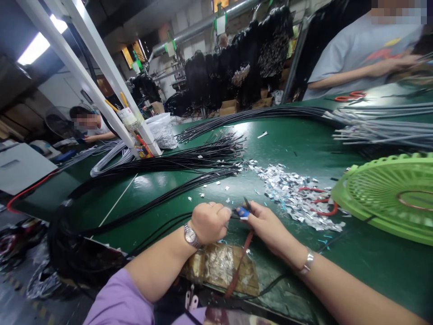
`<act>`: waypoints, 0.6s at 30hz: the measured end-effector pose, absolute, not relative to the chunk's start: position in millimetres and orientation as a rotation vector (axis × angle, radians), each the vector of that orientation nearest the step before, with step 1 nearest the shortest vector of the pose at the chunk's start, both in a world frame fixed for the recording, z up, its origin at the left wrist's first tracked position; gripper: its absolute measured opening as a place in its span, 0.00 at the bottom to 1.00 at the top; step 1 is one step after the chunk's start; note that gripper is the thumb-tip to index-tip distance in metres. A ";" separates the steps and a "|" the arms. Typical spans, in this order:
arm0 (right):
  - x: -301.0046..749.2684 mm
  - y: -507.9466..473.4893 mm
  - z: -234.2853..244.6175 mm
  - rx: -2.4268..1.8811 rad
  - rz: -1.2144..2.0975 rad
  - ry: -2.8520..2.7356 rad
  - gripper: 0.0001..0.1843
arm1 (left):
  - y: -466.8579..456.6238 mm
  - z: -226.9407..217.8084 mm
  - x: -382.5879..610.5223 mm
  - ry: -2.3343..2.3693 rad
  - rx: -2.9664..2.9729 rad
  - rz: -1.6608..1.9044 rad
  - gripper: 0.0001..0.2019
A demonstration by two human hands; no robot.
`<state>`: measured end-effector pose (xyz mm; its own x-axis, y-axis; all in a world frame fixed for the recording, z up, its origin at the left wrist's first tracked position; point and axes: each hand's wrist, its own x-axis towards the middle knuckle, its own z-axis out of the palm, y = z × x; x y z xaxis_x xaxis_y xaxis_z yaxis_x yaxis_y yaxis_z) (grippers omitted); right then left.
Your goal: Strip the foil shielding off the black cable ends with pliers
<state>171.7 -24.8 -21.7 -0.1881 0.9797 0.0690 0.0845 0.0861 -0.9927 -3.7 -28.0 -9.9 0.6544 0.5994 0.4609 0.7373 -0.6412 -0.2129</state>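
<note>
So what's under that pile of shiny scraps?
Red loops, maybe scissor handles, poke out of the foil scraps on the green table. Whatever else lies beneath is covered.

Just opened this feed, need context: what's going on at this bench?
A person works at a green bench with bare hands. The right hand pinches a small blue piece with a dark tip, and the left hand is clenched right against it; what the fist holds is hidden. Black cables fan out beyond the hands, silvery scraps lie to the right, beside a green fan. A co-worker handles grey cables opposite.
</note>
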 end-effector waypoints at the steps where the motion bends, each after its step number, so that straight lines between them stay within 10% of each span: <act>1: 171.8 -24.0 -22.3 -1.100 1.245 -1.448 0.17 | -28.4 -9.4 -3.0 -1.049 -2.527 -0.478 0.06; 10: 186.8 -17.1 -20.2 -0.972 0.855 -1.890 0.07 | -15.6 7.3 -6.1 -2.181 -3.380 -0.608 0.19; 18: 184.3 -16.7 -14.8 -0.958 1.138 -1.690 0.15 | -13.9 8.5 1.9 -2.758 -3.367 -1.124 0.24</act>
<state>184.3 -16.7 -14.8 -0.3343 0.9131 0.2333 0.1276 0.2891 -0.9488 1.9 -13.9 8.5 0.4663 0.8029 -0.3714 0.3145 0.2419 0.9179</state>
